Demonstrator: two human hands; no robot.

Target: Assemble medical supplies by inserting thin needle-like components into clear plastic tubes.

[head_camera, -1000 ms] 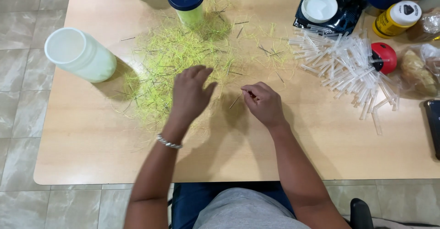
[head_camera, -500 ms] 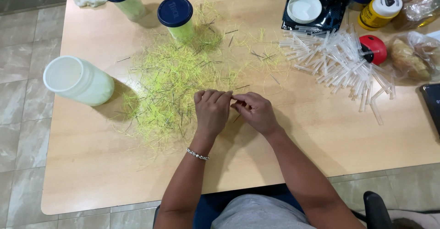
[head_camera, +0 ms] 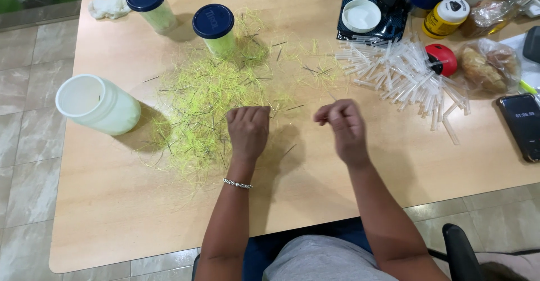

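Here, the left hand point(head_camera: 248, 130) curls loosely, fingertips down, at the edge of a scattered heap of thin yellow-green strands point(head_camera: 208, 104) on the pale wooden table point(head_camera: 112, 202), as if picking; the right hand point(head_camera: 344, 128) hovers half-closed, its contents impossible to tell.

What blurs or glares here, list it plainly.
Head view: sharp overall; the right hand is slightly motion-smeared, the left hand crisper. Soft shadow lies beside the white jar. Mild sheen on the plastic tubes; table edges bow slightly.
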